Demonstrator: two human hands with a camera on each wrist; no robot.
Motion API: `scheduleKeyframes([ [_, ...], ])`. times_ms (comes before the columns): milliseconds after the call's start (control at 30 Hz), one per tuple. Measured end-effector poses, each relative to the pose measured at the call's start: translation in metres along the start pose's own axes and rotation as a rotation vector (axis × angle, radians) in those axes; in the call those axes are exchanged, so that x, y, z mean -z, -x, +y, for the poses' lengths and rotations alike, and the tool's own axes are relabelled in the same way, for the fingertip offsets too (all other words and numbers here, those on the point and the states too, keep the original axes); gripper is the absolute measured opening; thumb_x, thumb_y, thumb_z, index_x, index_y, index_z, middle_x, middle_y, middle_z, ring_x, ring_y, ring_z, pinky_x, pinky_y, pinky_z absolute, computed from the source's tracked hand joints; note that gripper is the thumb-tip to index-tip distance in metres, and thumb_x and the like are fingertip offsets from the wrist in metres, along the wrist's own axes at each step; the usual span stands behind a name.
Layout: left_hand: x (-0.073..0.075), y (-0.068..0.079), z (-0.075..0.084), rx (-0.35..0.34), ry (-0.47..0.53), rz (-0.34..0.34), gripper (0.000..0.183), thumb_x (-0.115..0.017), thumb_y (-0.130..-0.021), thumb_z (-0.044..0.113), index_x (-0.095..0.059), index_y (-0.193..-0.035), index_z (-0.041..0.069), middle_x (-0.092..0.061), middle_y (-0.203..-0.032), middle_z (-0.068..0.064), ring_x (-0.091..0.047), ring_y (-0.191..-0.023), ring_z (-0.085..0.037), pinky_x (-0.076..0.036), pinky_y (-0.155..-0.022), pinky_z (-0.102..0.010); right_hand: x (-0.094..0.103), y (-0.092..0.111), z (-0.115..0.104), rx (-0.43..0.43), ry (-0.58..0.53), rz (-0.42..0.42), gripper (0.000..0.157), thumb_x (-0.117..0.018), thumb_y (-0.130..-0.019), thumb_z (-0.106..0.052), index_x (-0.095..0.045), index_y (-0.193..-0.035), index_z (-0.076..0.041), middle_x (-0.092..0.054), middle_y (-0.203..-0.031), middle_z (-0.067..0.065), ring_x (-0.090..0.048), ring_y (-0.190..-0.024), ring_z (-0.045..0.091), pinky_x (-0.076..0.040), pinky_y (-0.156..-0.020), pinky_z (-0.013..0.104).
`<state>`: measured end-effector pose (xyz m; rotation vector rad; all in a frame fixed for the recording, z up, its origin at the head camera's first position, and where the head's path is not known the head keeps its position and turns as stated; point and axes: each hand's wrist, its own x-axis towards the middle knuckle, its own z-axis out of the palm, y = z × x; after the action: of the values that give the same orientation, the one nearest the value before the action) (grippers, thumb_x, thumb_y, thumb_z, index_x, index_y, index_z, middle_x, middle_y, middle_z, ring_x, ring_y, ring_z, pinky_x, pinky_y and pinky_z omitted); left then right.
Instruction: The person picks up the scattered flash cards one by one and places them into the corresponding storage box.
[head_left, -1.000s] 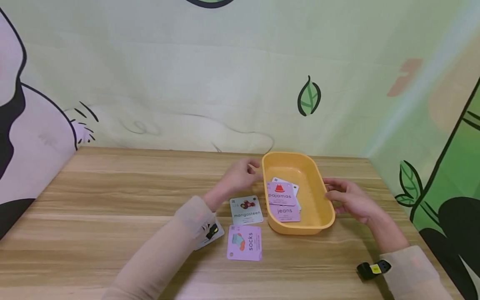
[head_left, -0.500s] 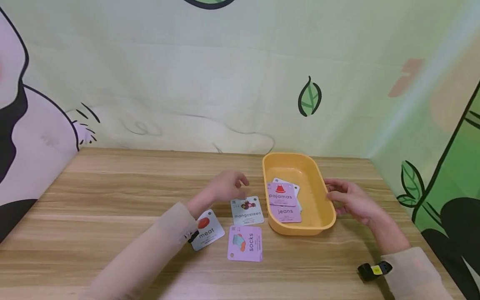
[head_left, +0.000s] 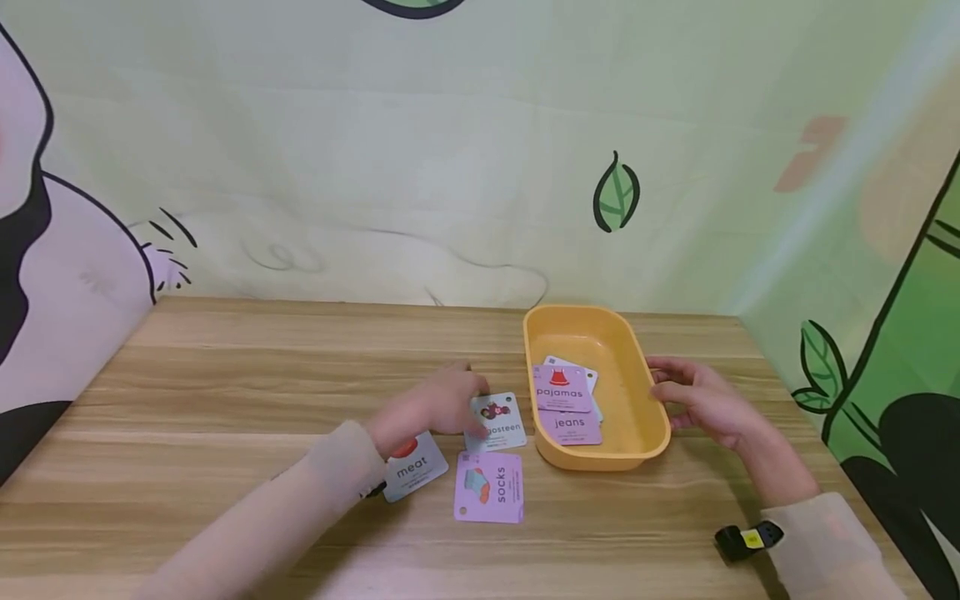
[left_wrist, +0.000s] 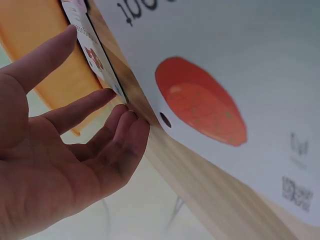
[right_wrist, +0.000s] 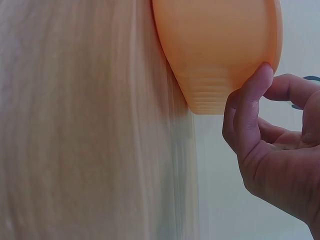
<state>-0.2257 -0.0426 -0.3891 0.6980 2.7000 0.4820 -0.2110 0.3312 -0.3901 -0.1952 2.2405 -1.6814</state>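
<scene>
My left hand (head_left: 448,402) reaches over the white mangosteen card (head_left: 504,419), which lies flat on the table. In the left wrist view the thumb (left_wrist: 67,42) and forefinger stand apart at this card, and the other fingers bend loosely. The white meat card (head_left: 416,468) lies partly under the left wrist. Just in front of the mangosteen card is the purple socks card (head_left: 489,487). My right hand (head_left: 705,398) touches the right rim of the yellow tray (head_left: 630,375), thumb tip against the rim. Inside the tray are the pajamas card (head_left: 562,388), the jeans card (head_left: 572,428) and a white card partly hidden beneath.
The wooden table (head_left: 247,367) meets a wall hanging with printed leaves (head_left: 617,193) and a drawn animal at the left. A black device with a yellow label (head_left: 750,538) is strapped to my right wrist.
From beside the tray's left rim, my left hand has moved left and toward me, down onto the mangosteen card. The right hand and the tray have stayed in place.
</scene>
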Motion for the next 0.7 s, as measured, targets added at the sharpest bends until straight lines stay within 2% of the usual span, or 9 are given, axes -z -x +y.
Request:
scheduleKeyframes([
  [67, -0.0004, 0.0011, 0.0007, 0.008, -0.016, 0.001, 0.061, -0.089, -0.081, 0.027, -0.067, -0.133, 0.006, -0.052, -0.143, -0.020, -0.048, -0.133, -0.037, -0.042, -0.110, -0.051, 0.0000, 0.0001, -0.0003, 0.003, 0.000, -0.004, 0.066, -0.057, -0.100, -0.005, -0.025, -0.154, 0.013, -0.042, -0.139, 0.032, -0.065, -0.094, 0.017, -0.061, -0.066, 0.034],
  [300, -0.0023, 0.0010, -0.0009, 0.004, -0.039, 0.007, 0.057, -0.091, -0.078, 0.021, -0.068, -0.129, 0.007, -0.057, -0.122, -0.011, -0.054, -0.112, -0.027, -0.049, -0.097, -0.042, -0.0007, 0.0003, -0.0016, 0.003, -0.001, -0.004, 0.066, -0.057, -0.100, -0.005, -0.025, -0.154, 0.013, -0.043, -0.138, 0.031, -0.065, -0.095, 0.017, -0.061, -0.066, 0.034],
  [600, -0.0018, 0.0017, -0.0044, -0.003, 0.001, 0.020, 0.054, -0.091, -0.078, 0.017, -0.068, -0.125, 0.008, -0.058, -0.132, -0.015, -0.052, -0.125, -0.034, -0.046, -0.104, -0.046, -0.0017, 0.0012, -0.0029, 0.000, 0.005, 0.000, 0.066, -0.057, -0.099, -0.005, -0.025, -0.154, 0.013, -0.042, -0.139, 0.032, -0.065, -0.094, 0.018, -0.061, -0.066, 0.035],
  [700, -0.0016, 0.0017, -0.0059, -0.020, 0.017, 0.031, 0.054, -0.091, -0.077, 0.014, -0.067, -0.125, 0.007, -0.061, -0.124, -0.012, -0.055, -0.117, -0.031, -0.048, -0.100, -0.044, -0.0018, 0.0015, -0.0033, 0.001, 0.006, 0.000, 0.066, -0.057, -0.100, -0.005, -0.024, -0.154, 0.013, -0.042, -0.139, 0.032, -0.065, -0.094, 0.017, -0.061, -0.066, 0.035],
])
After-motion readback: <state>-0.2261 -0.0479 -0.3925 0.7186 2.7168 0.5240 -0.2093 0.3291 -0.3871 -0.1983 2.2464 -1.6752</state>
